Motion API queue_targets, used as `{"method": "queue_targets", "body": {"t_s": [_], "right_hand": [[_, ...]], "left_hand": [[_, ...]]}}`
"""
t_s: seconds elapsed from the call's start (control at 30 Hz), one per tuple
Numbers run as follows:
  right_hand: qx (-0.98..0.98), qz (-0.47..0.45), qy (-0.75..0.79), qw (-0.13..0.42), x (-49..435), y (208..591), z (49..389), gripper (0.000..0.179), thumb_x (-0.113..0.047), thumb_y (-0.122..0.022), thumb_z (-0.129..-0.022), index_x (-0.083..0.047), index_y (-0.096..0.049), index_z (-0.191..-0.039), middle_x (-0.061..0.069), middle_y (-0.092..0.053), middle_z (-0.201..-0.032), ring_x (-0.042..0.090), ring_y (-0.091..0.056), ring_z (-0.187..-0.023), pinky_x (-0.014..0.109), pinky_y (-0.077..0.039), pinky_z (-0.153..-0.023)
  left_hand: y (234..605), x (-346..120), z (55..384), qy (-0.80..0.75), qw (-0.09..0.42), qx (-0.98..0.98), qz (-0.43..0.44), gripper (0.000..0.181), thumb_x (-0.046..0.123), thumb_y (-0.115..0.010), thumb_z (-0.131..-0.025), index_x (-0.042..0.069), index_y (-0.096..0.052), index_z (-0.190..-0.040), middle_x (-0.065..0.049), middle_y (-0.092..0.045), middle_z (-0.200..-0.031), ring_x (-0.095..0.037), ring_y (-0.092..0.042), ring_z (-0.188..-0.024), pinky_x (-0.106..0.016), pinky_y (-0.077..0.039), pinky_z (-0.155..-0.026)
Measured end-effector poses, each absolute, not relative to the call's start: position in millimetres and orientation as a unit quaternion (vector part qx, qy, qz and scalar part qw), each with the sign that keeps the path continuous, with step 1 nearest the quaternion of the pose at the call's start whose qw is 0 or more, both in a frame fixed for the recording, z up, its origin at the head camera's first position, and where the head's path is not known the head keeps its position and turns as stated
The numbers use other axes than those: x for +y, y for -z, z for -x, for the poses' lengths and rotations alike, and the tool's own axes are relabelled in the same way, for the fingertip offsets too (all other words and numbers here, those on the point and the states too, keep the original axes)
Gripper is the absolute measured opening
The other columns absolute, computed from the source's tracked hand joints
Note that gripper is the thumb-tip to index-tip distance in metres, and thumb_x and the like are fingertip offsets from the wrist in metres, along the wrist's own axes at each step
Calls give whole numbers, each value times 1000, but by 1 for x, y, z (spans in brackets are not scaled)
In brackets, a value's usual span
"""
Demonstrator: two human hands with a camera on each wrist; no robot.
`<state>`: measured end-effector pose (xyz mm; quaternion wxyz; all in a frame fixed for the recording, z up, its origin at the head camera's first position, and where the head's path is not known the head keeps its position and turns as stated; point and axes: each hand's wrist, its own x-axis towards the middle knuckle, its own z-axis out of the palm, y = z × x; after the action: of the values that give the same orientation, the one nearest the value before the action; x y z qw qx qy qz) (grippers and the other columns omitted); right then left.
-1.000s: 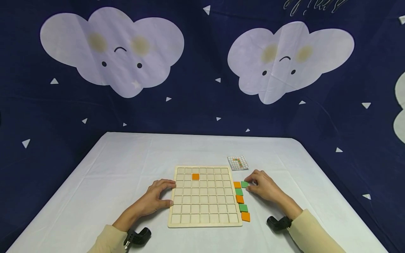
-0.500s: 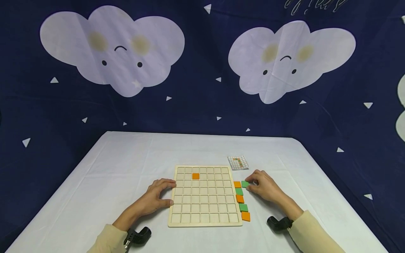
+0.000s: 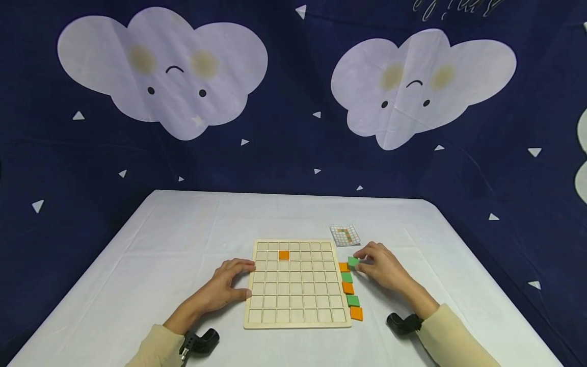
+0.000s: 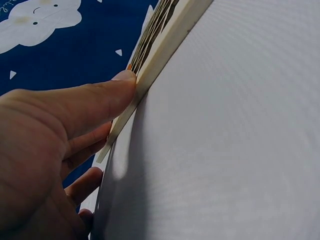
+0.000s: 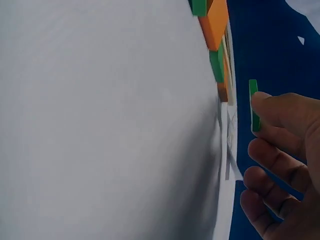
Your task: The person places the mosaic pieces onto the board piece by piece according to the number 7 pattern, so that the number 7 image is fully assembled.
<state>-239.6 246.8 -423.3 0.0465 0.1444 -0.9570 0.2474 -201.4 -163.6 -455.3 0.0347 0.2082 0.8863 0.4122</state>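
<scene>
A green square tile [image 5: 254,106] is pinched between thumb and finger of my right hand [image 3: 382,265], raised off the tablecloth. It shows near the top of the loose tile column in the head view. My left hand [image 3: 224,288] lies at the left edge of a pale wooden grid board [image 3: 297,326], fingers spread, thumb [image 4: 117,90] touching the rim. One orange tile [image 3: 284,255] sits in the board's second row from the far side. Along the board's right side lie loose tiles, among them an orange tile [image 3: 347,288] and a green tile [image 3: 352,301].
A small printed card [image 3: 345,236] with a coloured grid pattern lies beyond the board's far right corner. White cloth covers the table [image 3: 183,229]. Behind it hangs a dark blue backdrop [image 3: 293,168] with clouds. Black wrist devices sit near both sleeves.
My right hand has lifted the green tile from the tablecloth and moved it slightly up and left. The left hand and board stay where they were.
</scene>
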Motion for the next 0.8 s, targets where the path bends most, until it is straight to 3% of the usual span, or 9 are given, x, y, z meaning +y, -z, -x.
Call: {"method": "queue_targets", "body": {"t_s": [0.8], "right_hand": [[-931, -219, -286, 52, 195, 405, 239, 20, -16, -72, -81, -15, -70, -101, -3, -64, -94, 14, -56, -91, 36, -49, -82]], "left_hand": [[455, -163, 201, -410, 32, 887, -208, 52, 21, -76, -76, 12, -58, -124, -2, -48, -138, -31, -33, -133, -58, -20, -107]]}}
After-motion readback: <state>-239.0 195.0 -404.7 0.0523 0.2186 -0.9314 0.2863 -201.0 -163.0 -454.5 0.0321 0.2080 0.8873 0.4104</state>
